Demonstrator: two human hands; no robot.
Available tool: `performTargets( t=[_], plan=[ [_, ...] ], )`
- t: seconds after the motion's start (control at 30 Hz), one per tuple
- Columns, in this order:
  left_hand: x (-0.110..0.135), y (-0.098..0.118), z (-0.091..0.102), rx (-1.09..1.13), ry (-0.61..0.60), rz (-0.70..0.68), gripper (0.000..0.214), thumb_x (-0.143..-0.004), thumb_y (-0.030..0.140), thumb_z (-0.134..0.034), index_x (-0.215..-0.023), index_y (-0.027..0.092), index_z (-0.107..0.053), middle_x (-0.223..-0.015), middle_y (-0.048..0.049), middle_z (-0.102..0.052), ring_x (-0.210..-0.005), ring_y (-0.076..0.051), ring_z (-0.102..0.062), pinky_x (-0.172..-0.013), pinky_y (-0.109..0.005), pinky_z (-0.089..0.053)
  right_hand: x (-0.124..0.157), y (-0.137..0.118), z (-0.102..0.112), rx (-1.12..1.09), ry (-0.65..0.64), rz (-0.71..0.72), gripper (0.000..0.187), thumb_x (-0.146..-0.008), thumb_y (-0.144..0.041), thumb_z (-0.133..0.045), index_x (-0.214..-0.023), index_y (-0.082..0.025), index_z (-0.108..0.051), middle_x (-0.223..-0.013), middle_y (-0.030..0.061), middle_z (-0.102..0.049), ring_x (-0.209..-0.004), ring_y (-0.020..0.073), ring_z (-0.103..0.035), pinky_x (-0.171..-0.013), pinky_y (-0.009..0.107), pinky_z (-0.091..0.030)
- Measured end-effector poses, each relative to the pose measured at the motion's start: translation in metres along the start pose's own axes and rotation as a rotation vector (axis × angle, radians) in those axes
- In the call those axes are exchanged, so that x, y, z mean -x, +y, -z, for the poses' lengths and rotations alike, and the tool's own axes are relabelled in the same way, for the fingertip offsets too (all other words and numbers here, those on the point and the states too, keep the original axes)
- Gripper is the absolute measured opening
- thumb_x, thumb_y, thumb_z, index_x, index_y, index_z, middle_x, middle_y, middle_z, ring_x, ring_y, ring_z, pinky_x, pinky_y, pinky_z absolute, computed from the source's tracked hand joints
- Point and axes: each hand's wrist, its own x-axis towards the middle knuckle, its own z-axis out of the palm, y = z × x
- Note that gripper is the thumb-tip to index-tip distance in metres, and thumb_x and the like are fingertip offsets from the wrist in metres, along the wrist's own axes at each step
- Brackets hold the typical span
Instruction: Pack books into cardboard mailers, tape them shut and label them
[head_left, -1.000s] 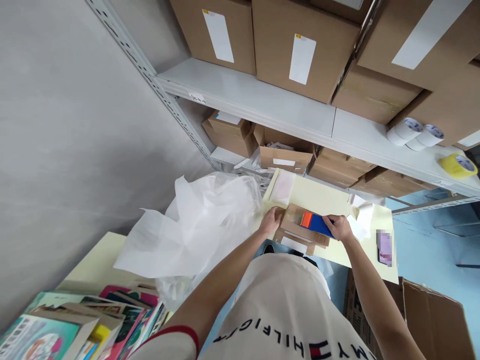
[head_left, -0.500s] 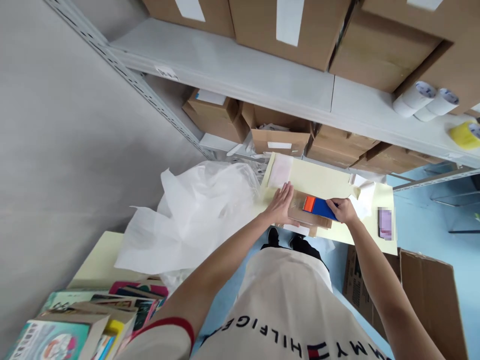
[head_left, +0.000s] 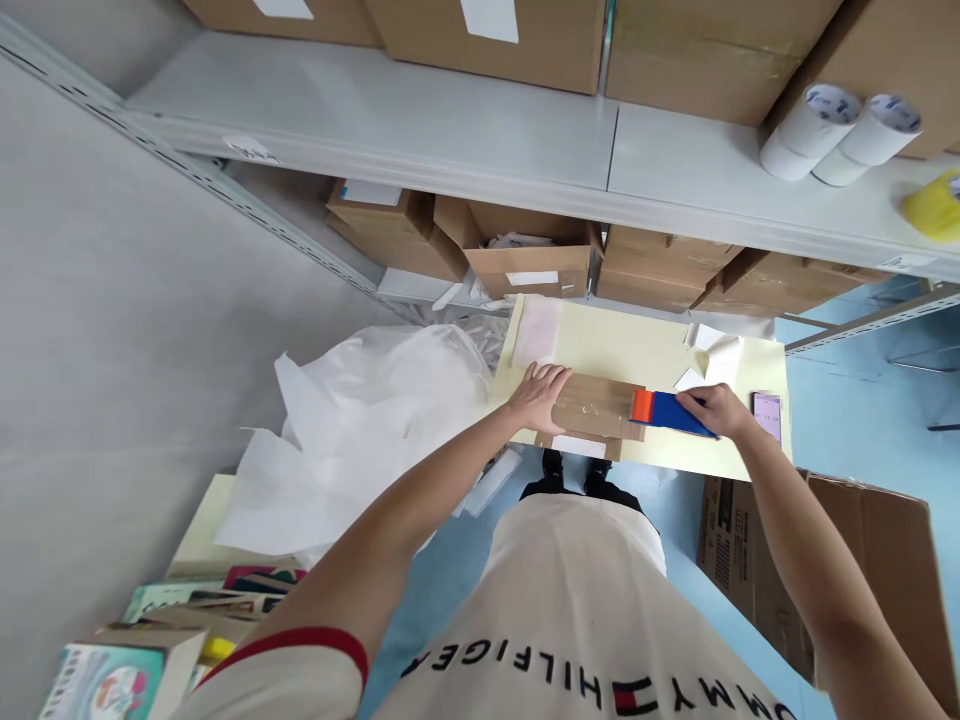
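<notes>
A flat brown cardboard parcel (head_left: 596,408) lies on a pale yellow table (head_left: 637,350) in front of me. My left hand (head_left: 538,395) rests flat on the parcel's left end, fingers spread. My right hand (head_left: 718,409) is closed around a blue and orange tape dispenser (head_left: 664,410), whose orange end touches the parcel's right edge. Clear tape shines along the parcel's top.
White plastic sheeting (head_left: 360,430) is heaped left of the table. Metal shelves (head_left: 465,140) above hold cardboard boxes, white tape rolls (head_left: 832,120) and a yellow roll (head_left: 934,205). A phone (head_left: 768,415) lies at the table's right. An open carton (head_left: 862,560) stands at right, books (head_left: 135,660) at lower left.
My right hand has drawn the tape dispenser rightward from the parcel's middle to its right edge. My left hand went from gripping the parcel's corner to lying flat on it.
</notes>
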Motion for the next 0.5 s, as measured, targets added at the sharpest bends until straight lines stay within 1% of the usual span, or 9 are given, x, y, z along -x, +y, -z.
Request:
performTargets(
  t=[0.07,0.1,0.17,0.23,0.27,0.33,0.37,0.43,0.5],
  plan=[
    [-0.001,0.001,0.002,-0.028,-0.016,0.007,0.115,-0.051,0.053,-0.079,-0.147,0.013,-0.030,-0.141,-0.0206,-0.045,-0.132,-0.039,-0.039,-0.116,-0.057,-0.009,0.011,0.036,0.001,0.026,-0.009,-0.051,0.052,-0.090,-0.055,-0.040,-0.070,-0.022,-0.074,-0.066,0.0053,-0.073,-0.057,0.0194,-0.065,-0.057,0.028,-0.045],
    [-0.001,0.003,0.002,-0.046,-0.024,0.014,0.116,-0.051,0.053,-0.079,-0.148,0.012,-0.029,-0.141,-0.0210,-0.046,-0.131,-0.040,-0.040,-0.117,-0.058,-0.007,0.014,0.050,-0.002,0.034,-0.021,-0.069,0.051,-0.090,-0.054,-0.040,-0.071,-0.022,-0.075,-0.066,0.0053,-0.074,-0.058,0.0200,-0.066,-0.057,0.029,-0.046],
    [-0.003,0.009,0.000,-0.096,-0.030,0.033,0.118,-0.052,0.053,-0.079,-0.148,0.008,-0.027,-0.142,-0.0239,-0.044,-0.133,-0.041,-0.038,-0.117,-0.058,-0.002,0.013,0.068,-0.013,0.051,-0.038,-0.084,0.048,-0.090,-0.052,-0.041,-0.077,-0.023,-0.076,-0.073,0.0053,-0.076,-0.065,0.0214,-0.069,-0.060,0.029,-0.047],
    [-0.009,0.024,-0.005,-0.152,-0.036,0.032,0.122,-0.055,0.057,-0.077,-0.150,0.004,-0.023,-0.149,-0.0270,-0.036,-0.140,-0.043,-0.029,-0.117,-0.057,0.002,0.008,0.073,-0.025,0.061,-0.042,-0.076,0.044,-0.091,-0.050,-0.042,-0.085,-0.024,-0.077,-0.081,0.0047,-0.078,-0.073,0.0223,-0.071,-0.063,0.029,-0.048],
    [-0.013,0.035,-0.009,-0.176,-0.046,0.011,0.123,-0.057,0.061,-0.074,-0.151,0.004,-0.020,-0.153,-0.0271,-0.031,-0.144,-0.043,-0.023,-0.117,-0.056,0.003,0.005,0.073,-0.029,0.065,-0.043,-0.071,0.043,-0.091,-0.049,-0.042,-0.088,-0.025,-0.077,-0.084,0.0044,-0.078,-0.076,0.0225,-0.071,-0.064,0.029,-0.048],
    [-0.026,0.063,-0.020,-0.206,-0.083,-0.070,0.122,-0.062,0.069,-0.067,-0.153,0.005,-0.016,-0.159,-0.0244,-0.019,-0.148,-0.040,-0.010,-0.118,-0.053,0.002,0.000,0.070,-0.035,0.066,-0.056,-0.066,0.042,-0.093,-0.047,-0.041,-0.092,-0.025,-0.077,-0.087,0.0042,-0.078,-0.079,0.0223,-0.072,-0.066,0.028,-0.049],
    [-0.034,0.078,-0.025,-0.211,-0.105,-0.116,0.121,-0.065,0.072,-0.063,-0.154,0.006,-0.014,-0.161,-0.0229,-0.017,-0.150,-0.038,-0.007,-0.119,-0.051,0.001,-0.002,0.069,-0.036,0.066,-0.069,-0.066,0.042,-0.093,-0.046,-0.040,-0.093,-0.025,-0.077,-0.088,0.0043,-0.078,-0.080,0.0221,-0.072,-0.067,0.028,-0.049],
    [-0.049,0.105,-0.035,-0.216,-0.122,-0.159,0.113,-0.073,0.072,-0.055,-0.154,0.005,-0.013,-0.161,-0.0213,-0.015,-0.151,-0.034,-0.006,-0.119,-0.049,0.000,-0.003,0.068,-0.036,0.074,-0.103,-0.072,0.043,-0.095,-0.046,-0.038,-0.095,-0.025,-0.076,-0.090,0.0051,-0.078,-0.083,0.0224,-0.071,-0.068,0.028,-0.049],
    [-0.060,0.122,-0.042,-0.227,-0.110,-0.159,0.102,-0.081,0.066,-0.049,-0.154,0.004,-0.015,-0.161,-0.0203,-0.016,-0.151,-0.031,-0.008,-0.120,-0.047,-0.002,-0.001,0.071,-0.032,0.075,-0.153,-0.081,0.043,-0.094,-0.048,-0.040,-0.099,-0.024,-0.076,-0.090,0.0058,-0.077,-0.083,0.0229,-0.071,-0.069,0.029,-0.049]
  ],
)
